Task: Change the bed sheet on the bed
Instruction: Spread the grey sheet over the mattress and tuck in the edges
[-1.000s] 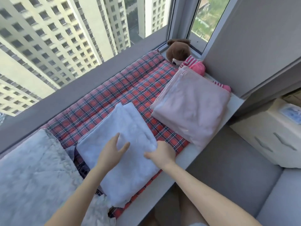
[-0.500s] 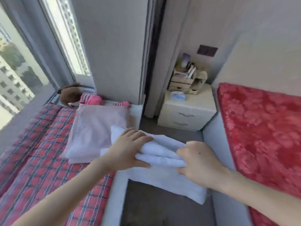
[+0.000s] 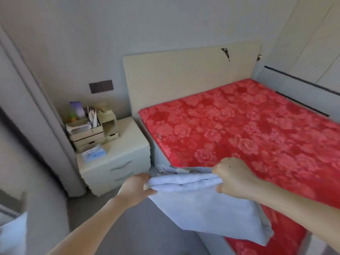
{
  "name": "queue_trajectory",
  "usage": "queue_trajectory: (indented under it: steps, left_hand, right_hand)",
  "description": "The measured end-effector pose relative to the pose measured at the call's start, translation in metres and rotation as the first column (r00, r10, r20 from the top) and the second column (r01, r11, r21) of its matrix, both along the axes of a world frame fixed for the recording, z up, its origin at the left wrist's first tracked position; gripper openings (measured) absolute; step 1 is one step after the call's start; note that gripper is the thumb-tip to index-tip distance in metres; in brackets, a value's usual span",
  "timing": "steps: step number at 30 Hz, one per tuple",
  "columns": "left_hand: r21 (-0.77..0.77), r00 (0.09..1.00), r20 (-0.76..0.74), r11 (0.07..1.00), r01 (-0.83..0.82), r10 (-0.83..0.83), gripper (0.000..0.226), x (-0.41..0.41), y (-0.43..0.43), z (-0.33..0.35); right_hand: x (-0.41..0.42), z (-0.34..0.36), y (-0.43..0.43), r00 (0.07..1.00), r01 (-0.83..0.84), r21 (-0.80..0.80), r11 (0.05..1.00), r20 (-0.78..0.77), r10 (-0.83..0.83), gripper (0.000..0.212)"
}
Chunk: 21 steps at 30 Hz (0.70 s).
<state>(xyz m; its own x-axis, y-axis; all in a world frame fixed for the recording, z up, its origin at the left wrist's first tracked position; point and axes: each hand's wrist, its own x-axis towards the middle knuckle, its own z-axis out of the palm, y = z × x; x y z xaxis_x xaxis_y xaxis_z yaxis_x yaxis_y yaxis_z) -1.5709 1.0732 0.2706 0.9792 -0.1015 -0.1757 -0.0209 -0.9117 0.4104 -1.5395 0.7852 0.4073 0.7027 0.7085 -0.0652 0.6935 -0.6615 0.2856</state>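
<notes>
A folded pale blue bed sheet (image 3: 206,210) hangs in the air over the near left edge of the bed. My left hand (image 3: 135,186) grips its left end and my right hand (image 3: 233,178) is closed on its right end. The sheet's lower part droops toward the floor and over the bed's side. The bed's red flowered mattress (image 3: 248,129) lies bare, with a cream headboard (image 3: 184,74) behind it.
A cream nightstand (image 3: 117,162) stands left of the bed, carrying a wooden organiser (image 3: 92,129) and a tissue pack (image 3: 94,153). Grey floor lies below my arms. White wardrobe doors (image 3: 305,43) rise at the far right. A wall and door frame close the left side.
I lifted the folded sheet off the plaid window seat and turned right with it. The sheet is now over the bed's edge, and the window seat is out of view.
</notes>
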Motion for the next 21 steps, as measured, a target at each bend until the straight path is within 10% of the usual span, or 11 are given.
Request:
queue_trajectory:
  steps: [3, 13, 17, 21]
  left_hand:
    - [-0.020, 0.997, -0.060, 0.999, 0.050, -0.051, 0.024, 0.056, -0.030, -0.004]
    - [-0.183, 0.955, -0.127, 0.953, 0.241, -0.266, 0.025, 0.275, -0.064, 0.042]
    - [-0.212, 0.905, -0.124, 0.902, 0.377, -0.407, 0.048, 0.372, -0.081, 0.054]
    - [-0.301, 0.926, -0.190, 0.917, 0.261, -0.326, 0.018, 0.464, -0.118, 0.064]
  right_hand:
    - [0.052, -0.007, -0.030, 0.969, 0.186, -0.047, 0.981, -0.154, -0.191, 0.013]
    - [0.247, -0.026, -0.099, 0.882, 0.470, 0.164, 0.867, -0.125, -0.454, 0.055]
    - [0.341, -0.042, -0.108, 0.861, 0.486, 0.159, 0.860, 0.084, -0.502, 0.055]
    - [0.412, -0.039, -0.089, 0.581, 0.770, 0.391, 0.504, -0.104, -0.807, 0.042]
